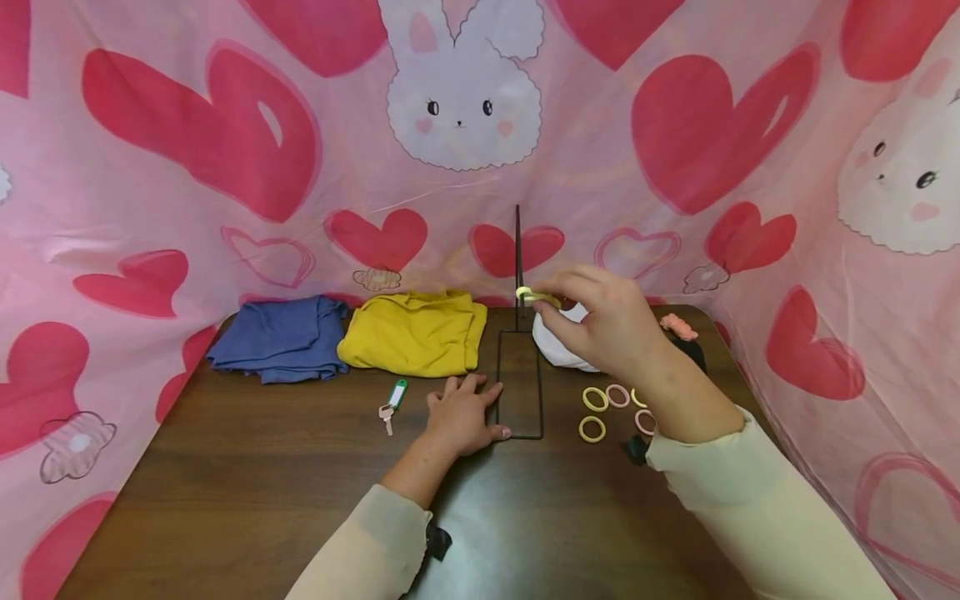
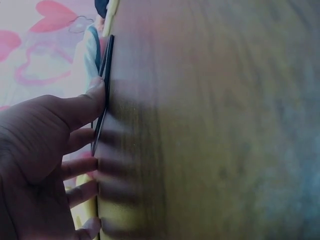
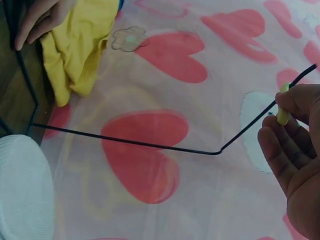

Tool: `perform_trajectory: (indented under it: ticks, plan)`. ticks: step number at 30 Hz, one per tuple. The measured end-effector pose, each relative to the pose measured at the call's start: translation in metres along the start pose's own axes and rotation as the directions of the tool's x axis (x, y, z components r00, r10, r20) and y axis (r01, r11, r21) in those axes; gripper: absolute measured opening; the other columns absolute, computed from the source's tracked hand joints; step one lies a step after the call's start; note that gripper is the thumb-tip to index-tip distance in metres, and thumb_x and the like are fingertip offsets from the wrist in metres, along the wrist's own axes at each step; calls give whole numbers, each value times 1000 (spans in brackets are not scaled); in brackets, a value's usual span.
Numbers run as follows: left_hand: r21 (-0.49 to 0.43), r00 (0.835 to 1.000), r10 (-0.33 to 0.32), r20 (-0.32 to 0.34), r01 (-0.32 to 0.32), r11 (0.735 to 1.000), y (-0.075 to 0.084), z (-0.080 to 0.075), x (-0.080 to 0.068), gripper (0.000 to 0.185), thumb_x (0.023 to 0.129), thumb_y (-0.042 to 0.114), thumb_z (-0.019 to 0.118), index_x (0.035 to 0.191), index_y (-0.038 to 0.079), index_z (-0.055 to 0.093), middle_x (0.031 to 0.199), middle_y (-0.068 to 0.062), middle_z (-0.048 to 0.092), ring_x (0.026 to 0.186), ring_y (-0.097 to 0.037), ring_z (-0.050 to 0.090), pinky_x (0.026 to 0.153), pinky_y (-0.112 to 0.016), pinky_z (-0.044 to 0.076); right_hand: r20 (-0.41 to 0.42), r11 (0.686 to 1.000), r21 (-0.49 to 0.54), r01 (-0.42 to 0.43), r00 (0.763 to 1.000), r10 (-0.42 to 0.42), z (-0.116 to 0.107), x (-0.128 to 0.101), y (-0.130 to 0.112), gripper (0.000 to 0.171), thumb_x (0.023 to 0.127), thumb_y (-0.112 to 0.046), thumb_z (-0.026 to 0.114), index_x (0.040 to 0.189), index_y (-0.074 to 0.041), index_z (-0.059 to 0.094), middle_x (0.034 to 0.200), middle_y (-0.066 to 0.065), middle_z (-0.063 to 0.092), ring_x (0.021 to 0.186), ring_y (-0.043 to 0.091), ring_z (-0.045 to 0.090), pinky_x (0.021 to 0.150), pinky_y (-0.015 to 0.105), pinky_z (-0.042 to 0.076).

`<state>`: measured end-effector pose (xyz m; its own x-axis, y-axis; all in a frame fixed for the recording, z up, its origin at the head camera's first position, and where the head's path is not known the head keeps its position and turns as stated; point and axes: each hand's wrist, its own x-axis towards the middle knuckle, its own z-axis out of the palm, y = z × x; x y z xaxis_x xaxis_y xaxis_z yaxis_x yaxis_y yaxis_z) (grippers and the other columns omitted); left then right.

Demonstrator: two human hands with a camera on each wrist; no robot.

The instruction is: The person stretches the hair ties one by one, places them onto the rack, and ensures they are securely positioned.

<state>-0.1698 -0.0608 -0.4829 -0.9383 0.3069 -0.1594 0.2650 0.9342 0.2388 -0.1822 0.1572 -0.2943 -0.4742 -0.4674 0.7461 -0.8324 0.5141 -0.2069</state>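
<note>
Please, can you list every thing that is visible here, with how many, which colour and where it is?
wire stand: 1, black, table centre, upright rod
hair ring: 1, yellow, at the rod
loose hair rings: about 5, yellow and pink, right of stand
key: 1, green tag, left of stand
cloths: 3, blue, yellow, white, at back
scrunchie: 1, pink, back right
table: 1, brown
left hand: presses stand base
right hand: pinches hair ring

No readable text, label, brand, number or sign anywhere. On the pink backdrop cloth point(image 1: 150, 208) only printed hearts and rabbit faces, no lettering. On the key tag point(image 1: 397, 392) lying on the table point(image 1: 225, 500) a white insert, perhaps blank, too small to tell.
</note>
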Motion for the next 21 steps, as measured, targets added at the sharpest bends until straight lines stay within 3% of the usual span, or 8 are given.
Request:
perform_trajectory:
  ticks: [11, 21]
  plan:
    - [12, 1000, 9, 10, -9, 1000, 1, -1, 1, 82, 87, 68, 71, 157, 34, 47, 162, -3, 38, 137, -35, 37, 97, -67, 34, -60, 995, 8, -97, 993, 97, 18, 17, 32, 13, 88, -6, 80, 100, -3, 79, 94, 6, 74, 77, 17, 69, 72, 36, 59]
    - [17, 1000, 8, 28, -9, 1000, 0, -1, 0, 81, 88, 68, 70, 158, 35, 46, 163, -3, 37, 138, -34, 36, 98, -65, 35, -110, 958, -17, -285, 953, 282, 39, 39, 55, 14, 93, -16, 76, 101, -5, 80, 90, 7, 74, 76, 21, 70, 73, 39, 59]
